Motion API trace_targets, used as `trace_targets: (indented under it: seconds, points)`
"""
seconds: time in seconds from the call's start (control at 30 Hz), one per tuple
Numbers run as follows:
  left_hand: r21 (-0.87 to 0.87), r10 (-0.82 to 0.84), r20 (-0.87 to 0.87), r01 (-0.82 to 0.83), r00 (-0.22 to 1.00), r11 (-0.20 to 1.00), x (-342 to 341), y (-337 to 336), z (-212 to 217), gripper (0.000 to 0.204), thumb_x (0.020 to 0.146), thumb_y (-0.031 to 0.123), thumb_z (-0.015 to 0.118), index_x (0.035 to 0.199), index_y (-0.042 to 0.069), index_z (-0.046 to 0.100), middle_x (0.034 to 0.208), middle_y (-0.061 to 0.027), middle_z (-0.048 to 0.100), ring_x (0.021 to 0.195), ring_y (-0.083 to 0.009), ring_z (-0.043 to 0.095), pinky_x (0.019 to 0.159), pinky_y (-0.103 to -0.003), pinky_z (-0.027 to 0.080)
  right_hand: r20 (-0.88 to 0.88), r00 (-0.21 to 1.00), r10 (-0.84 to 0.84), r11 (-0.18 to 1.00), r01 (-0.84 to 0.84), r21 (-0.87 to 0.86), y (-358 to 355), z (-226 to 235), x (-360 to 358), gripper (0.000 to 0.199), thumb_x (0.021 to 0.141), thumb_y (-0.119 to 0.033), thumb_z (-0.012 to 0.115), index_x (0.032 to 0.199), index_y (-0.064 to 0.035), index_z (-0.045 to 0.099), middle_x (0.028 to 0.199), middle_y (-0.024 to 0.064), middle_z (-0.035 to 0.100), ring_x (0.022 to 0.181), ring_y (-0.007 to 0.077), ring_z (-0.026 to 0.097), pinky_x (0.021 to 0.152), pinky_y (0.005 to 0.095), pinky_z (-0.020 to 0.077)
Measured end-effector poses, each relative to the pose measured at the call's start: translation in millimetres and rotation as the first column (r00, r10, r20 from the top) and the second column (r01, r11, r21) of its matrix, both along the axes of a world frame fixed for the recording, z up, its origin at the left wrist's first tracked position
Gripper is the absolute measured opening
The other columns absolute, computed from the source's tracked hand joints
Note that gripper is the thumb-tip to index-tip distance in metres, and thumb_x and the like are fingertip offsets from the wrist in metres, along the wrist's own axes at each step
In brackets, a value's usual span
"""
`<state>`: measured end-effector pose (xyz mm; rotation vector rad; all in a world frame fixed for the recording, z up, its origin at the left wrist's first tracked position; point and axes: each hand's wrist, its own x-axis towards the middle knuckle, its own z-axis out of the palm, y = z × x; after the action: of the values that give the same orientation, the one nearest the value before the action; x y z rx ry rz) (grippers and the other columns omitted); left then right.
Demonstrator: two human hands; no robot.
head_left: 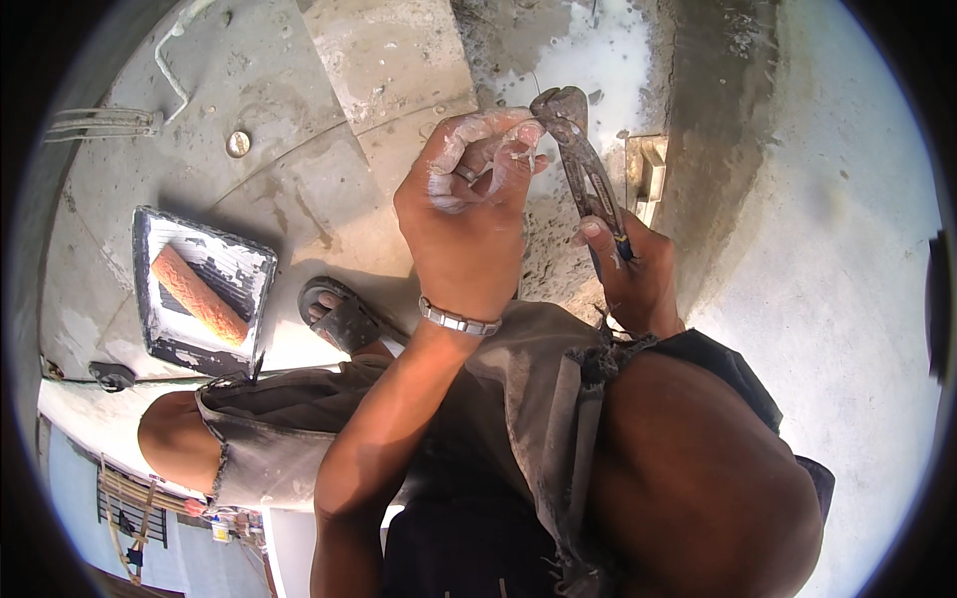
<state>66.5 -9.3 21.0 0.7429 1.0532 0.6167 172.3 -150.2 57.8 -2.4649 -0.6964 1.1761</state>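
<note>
My left hand (474,179), smeared with white paint and with a metal-link bracelet (459,319) at the wrist, is closed in a pinch, thumb against forefinger. From the pinch a thin dark wire (536,80) appears to stick up; most of it is hidden. My right hand (638,269) is wrapped round the handles of worn, rusty pliers (578,154), which have dark blue grip ends. The head of the pliers points up and away, right beside my left fingertips. Whether the jaws bite on the wire cannot be made out.
A paint tray (261,289) with an orange roller sleeve (199,294) in it lies on the stained floor at left. Near it are a sandalled foot (339,314) and a small round lid (238,145). A recessed box (648,169) sits beside the wall at right; white liquid (598,60) lies beyond.
</note>
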Motion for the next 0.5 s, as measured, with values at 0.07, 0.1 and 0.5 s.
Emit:
trace_targets:
  seconds: [0.07,0.1,0.5]
  points:
    - [0.014,-0.012,0.001,0.012,1.000,1.000,4,-1,0,0.016,0.099,-0.005,0.063,0.114,-0.008,0.065,0.106,-0.0138,0.071,0.100,-0.0209,0.071,0.083,-0.036,0.065,0.051,0.999,0.002,1.000,-0.001,-0.017,2,5,0,0.030,0.097,-0.028,0.073,0.110,-0.0006,0.072,0.082,0.0192,0.066,0.071,0.0355,0.064,0.066,0.0415,0.0495]
    - [-0.004,-0.012,0.004,0.012,1.000,1.000,5,-1,1,0.015,0.098,-0.006,0.064,0.112,-0.008,0.065,0.106,-0.0129,0.071,0.101,-0.0199,0.071,0.085,-0.035,0.064,0.077,0.997,0.004,1.000,-0.002,-0.027,3,7,0,0.030,0.097,-0.028,0.073,0.110,-0.0010,0.072,0.082,0.0190,0.066,0.072,0.0357,0.064,0.066,0.0418,0.0497]
    - [-0.067,-0.136,0.011,0.137,0.991,0.988,6,-2,3,0.016,0.101,0.000,0.062,0.115,-0.007,0.065,0.114,-0.0166,0.072,0.099,-0.0237,0.074,0.081,-0.033,0.063,0.063,0.997,-0.053,0.992,0.060,-0.115,-2,12,-1,0.035,0.098,-0.034,0.071,0.110,0.0001,0.070,0.068,0.0192,0.064,0.060,0.0288,0.063,0.059,0.0386,0.0487]
